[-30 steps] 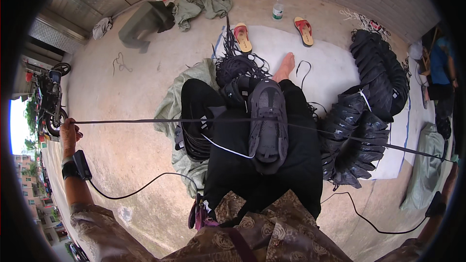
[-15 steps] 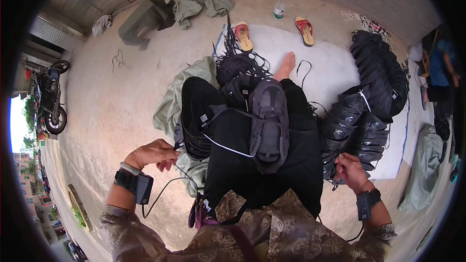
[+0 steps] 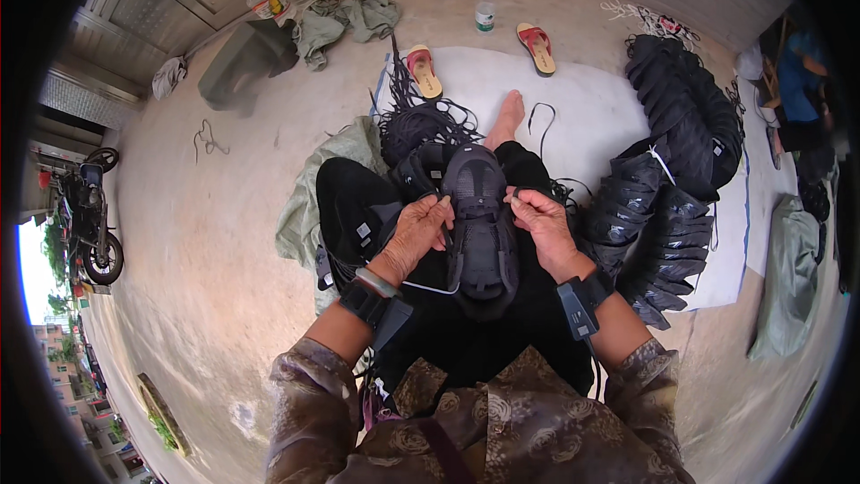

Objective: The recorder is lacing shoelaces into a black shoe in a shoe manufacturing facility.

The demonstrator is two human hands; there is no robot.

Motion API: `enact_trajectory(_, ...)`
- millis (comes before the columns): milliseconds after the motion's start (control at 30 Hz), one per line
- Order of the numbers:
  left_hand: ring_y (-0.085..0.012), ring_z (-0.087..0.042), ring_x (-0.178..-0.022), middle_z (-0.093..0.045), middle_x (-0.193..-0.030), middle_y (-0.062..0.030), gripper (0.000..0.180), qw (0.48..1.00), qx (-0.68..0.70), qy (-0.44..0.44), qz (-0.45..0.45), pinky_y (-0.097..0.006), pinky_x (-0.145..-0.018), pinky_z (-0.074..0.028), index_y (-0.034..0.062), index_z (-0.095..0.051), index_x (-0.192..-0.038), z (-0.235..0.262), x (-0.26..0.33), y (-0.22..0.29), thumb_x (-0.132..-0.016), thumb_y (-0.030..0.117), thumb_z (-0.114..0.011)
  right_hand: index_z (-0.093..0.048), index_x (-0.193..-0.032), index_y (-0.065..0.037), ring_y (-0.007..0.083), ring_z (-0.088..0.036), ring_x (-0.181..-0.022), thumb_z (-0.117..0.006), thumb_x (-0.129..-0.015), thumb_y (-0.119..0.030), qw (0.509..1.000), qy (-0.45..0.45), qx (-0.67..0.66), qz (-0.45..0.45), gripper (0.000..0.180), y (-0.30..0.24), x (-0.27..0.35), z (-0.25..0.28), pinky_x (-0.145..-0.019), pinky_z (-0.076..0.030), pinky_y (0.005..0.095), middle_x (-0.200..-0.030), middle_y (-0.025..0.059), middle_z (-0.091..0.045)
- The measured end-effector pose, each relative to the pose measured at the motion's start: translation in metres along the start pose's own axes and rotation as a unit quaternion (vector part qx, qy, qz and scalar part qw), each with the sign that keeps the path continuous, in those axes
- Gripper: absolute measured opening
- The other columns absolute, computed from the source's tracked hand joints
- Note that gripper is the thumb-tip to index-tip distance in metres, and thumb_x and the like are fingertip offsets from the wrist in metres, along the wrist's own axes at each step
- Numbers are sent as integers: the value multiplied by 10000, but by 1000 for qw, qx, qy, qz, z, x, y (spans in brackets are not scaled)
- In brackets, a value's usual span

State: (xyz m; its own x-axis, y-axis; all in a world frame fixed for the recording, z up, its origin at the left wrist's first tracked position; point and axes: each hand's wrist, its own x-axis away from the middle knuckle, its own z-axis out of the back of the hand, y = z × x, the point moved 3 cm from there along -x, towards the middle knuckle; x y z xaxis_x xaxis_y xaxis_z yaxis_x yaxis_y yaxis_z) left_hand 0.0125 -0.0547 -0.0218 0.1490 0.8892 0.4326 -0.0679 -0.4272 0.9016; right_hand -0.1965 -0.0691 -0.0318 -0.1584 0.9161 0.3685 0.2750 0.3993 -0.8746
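Observation:
A dark grey shoe upper (image 3: pixel 482 251) rests across my black-trousered thighs, with its laced front upward. At its left side, my left hand (image 3: pixel 415 231) is pinched closed on a dark shoelace, of which only a little shows at the fingertips. My right hand (image 3: pixel 545 226) is closed in a pinch at the shoe's right side, also on a bit of dark lace. Another dark shoe upper (image 3: pixel 419 170) lies just beyond, partly hidden. A white cord (image 3: pixel 428 288) runs beneath my left wrist to the shoe. Beyond my knees is a heap of black laces (image 3: pixel 421 130).
Nested stacks of black shoe uppers (image 3: pixel 658 220) are at the right on a white sheet (image 3: pixel 591 94). Red sandals (image 3: pixel 537 49) and a water bottle (image 3: pixel 485 9) stand ahead. Green cloth (image 3: pixel 300 206) lies by my left leg. A motorcycle (image 3: pixel 92 215) is far left.
Both hands have come inward from wide apart to the two sides of the shoe upper. The lace loop trailing from my left hand is no longer stretched out. The view has shifted slightly.

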Motion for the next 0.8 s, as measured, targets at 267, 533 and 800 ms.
enact_trajectory(267, -140, -592, -596, -604, -693, -84, 326, 991, 125, 25, -38, -215, -552, -445, 64, -528, -789, 3, 23, 8, -942, 322, -401, -637, -938, -68, 50, -541, -679, -602, -842, -129, 998, 17, -52, -22, 119, 16, 1, 22, -575, -459, 210, -827, -19, -613)
enact_trajectory(533, -100, -580, -641, -577, -762, -46, 185, 974, -189, -125, -12, -208, -545, -469, -23, -564, -958, -44, 37, 28, -914, 135, -477, -627, -899, -65, 54, -526, -596, -594, -849, -125, 995, 39, -93, -17, 85, 15, 4, 21, -547, -458, 203, -737, -13, -578)
enact_trajectory(800, -130, -580, -892, -604, -935, -75, 305, 995, -48, -77, -50, -253, -776, -481, -36, -519, -1131, -44, 16, 15, -913, 176, -498, -569, -746, -54, 100, -597, -662, -595, -821, -23, 995, -3, -102, 21, 85, 14, 11, 12, -616, -500, 226, -798, 14, -588)
